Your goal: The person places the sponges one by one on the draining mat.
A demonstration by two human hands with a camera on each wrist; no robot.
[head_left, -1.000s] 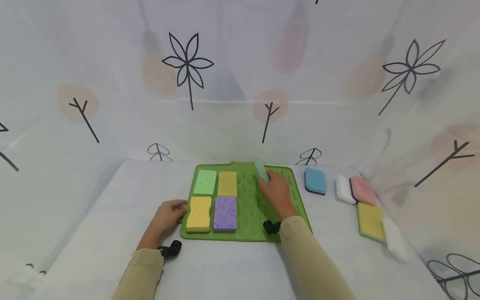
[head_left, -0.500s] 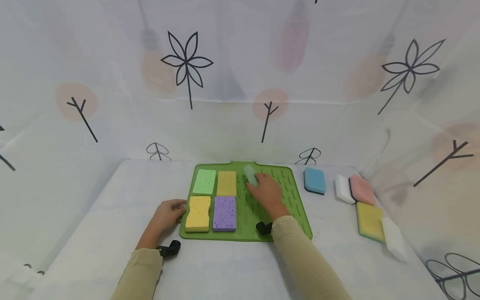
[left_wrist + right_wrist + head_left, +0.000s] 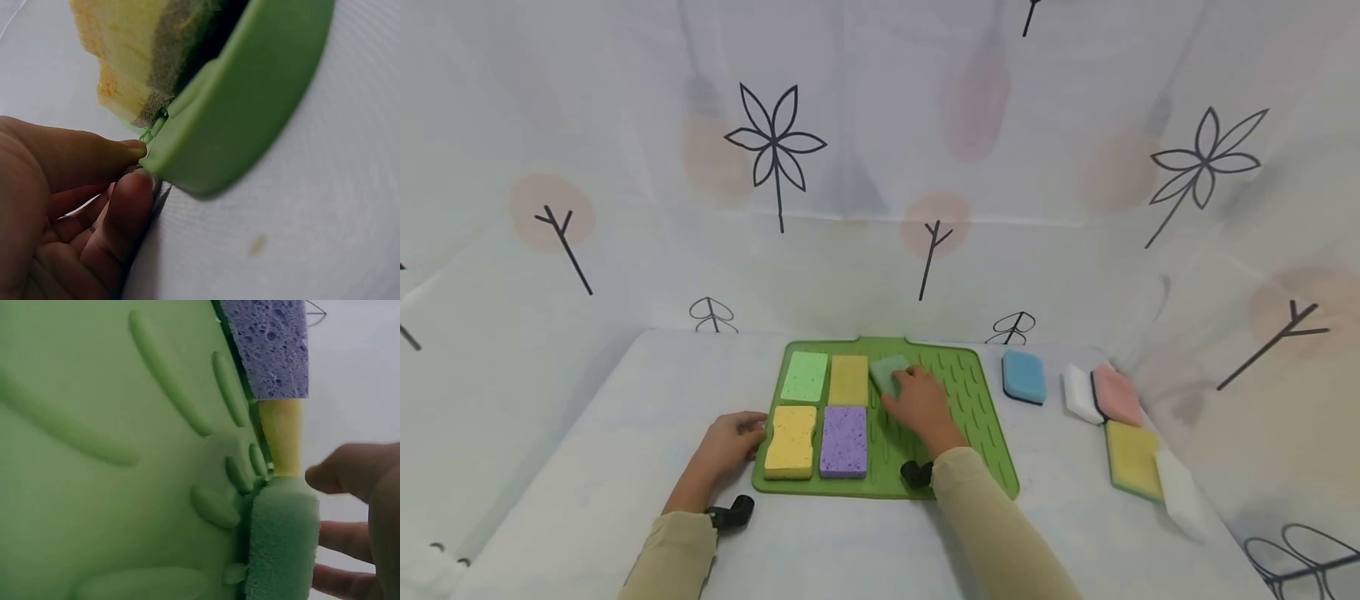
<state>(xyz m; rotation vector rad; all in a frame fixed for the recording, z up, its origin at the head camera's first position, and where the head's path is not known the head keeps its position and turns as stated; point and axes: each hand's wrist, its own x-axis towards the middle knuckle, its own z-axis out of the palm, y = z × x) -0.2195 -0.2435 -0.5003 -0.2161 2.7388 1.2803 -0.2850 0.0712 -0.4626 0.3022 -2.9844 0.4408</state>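
My right hand (image 3: 919, 403) is at a pale green sponge (image 3: 888, 372) low over the green ridged mat (image 3: 967, 398), right of the yellow sponge (image 3: 849, 380). In the right wrist view the thumb tip (image 3: 314, 479) is at one end of this sponge, and fingers (image 3: 345, 540) touch its outer face. A light green sponge (image 3: 805, 377), a wavy-sided yellow sponge (image 3: 792, 442) and a purple sponge (image 3: 844, 442) lie on the mat's left half. My left hand (image 3: 727, 446) pinches the mat's left rim, thumb above and finger below (image 3: 128, 200).
Right of the mat, a blue sponge (image 3: 1024, 377) with a dark underside lies on the white table. Farther right are a white sponge (image 3: 1081, 394), a pink one (image 3: 1117, 395), a yellow one with green backing (image 3: 1133, 458) and another white piece (image 3: 1180, 494). Patterned cloth (image 3: 850, 275) rises behind.
My right hand has moved left across the mat with the pale green sponge, which has gone from tilted up to flatter beside the yellow sponge. My left hand stays on the mat's rim.
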